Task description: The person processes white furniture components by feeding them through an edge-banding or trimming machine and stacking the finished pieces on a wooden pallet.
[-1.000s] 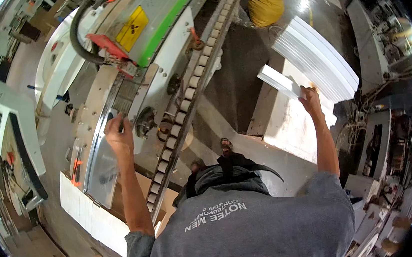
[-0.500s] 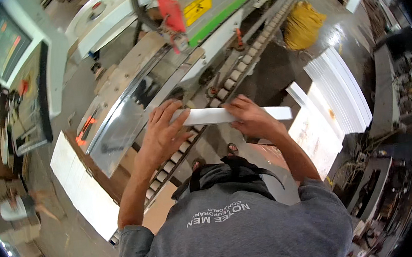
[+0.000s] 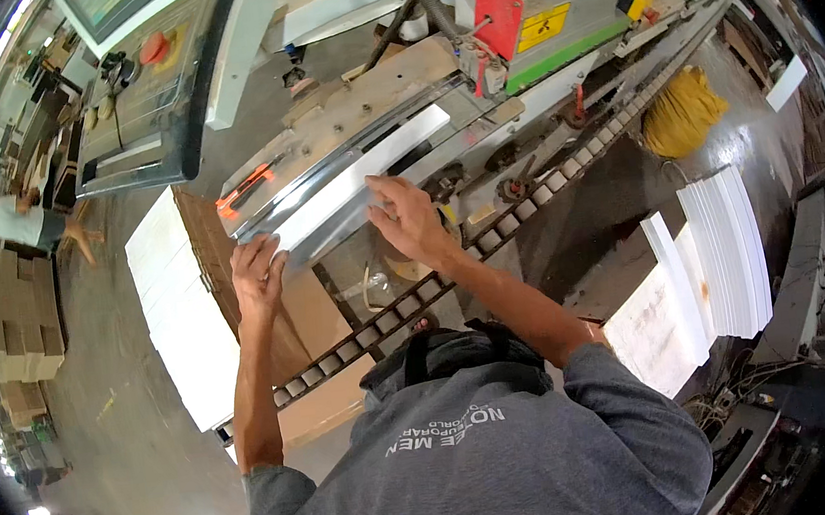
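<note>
Strip [image 3: 364, 177], white, lies slantwise on shiny machine bed [image 3: 337, 228], upper middle of frame, likely angled to follow the bed. Left hand [image 3: 258, 272] bent at its lower-left end, can't tell if pinching; right hand [image 3: 406, 218] half-spread beside it, probably guiding. White stack [image 3: 731, 254] at frame right, presumably for easy reach.

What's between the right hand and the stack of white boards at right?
Head view: the roller track first, then a single white strip next to the stack.
</note>
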{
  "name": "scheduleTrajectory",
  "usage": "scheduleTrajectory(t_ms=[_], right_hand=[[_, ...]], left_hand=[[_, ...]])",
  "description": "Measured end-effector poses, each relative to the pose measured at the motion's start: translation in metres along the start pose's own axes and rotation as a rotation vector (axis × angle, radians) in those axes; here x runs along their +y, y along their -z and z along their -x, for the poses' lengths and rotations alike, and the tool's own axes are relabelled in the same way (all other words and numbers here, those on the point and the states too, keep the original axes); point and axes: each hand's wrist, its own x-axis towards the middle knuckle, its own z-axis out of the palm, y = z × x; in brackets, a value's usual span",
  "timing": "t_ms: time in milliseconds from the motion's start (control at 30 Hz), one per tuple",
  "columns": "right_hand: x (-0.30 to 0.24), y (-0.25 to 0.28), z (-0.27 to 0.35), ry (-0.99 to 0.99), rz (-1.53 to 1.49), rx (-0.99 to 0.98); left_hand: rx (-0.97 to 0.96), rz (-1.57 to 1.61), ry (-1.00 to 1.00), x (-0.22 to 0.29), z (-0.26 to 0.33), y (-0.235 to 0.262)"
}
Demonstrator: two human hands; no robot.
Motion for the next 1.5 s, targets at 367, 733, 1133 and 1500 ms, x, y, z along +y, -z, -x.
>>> scheduleTrajectory(t_ms=[367,733,1133,1500], right_hand=[[0.032,-0.068,-0.029,-0.31,-0.104,0.002],[0.032,-0.079,-0.036,-0.316,-0.057,-0.145],[0.054,-0.055,-0.049,-0.01,0.248,0.103],[0.111,0.03,-0.077,-0.063,0.363,0.226]], left_hand=[[0.225,-0.237,0.167,-0.04,0.005,-0.014],[0.049,0.063,0.421,-0.058,0.014,-0.007],[0.05,0.021,0.249,-0.041,-0.02,-0.039],[0.054,0.012,0.172,0.015,-0.081,-0.122]])
